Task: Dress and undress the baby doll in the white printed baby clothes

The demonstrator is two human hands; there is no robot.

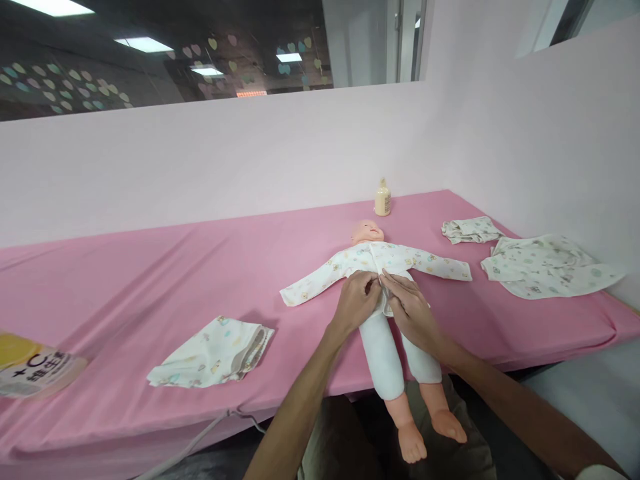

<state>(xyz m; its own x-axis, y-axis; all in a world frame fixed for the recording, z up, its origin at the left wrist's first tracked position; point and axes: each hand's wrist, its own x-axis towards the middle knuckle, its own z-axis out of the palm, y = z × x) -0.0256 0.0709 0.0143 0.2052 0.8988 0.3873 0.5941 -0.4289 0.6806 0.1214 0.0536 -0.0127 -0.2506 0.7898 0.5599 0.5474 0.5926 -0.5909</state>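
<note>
Pink cloth-covered table, soft and creased, against a pale wall. Small cream bottle upright beyond the doll's head. Folded printed cloth near the front edge, well left; yellow-and-white packet at far left. Small folded garment and a larger spread garment to the right, both thin printed cotton. Doll, smooth plastic, on its back mid-table, bare feet overhanging the edge, in a printed shirt and white trousers. Left hand curled, pinching the shirt hem at the waist; right hand lies on the hem beside it, grip not discernible.
</note>
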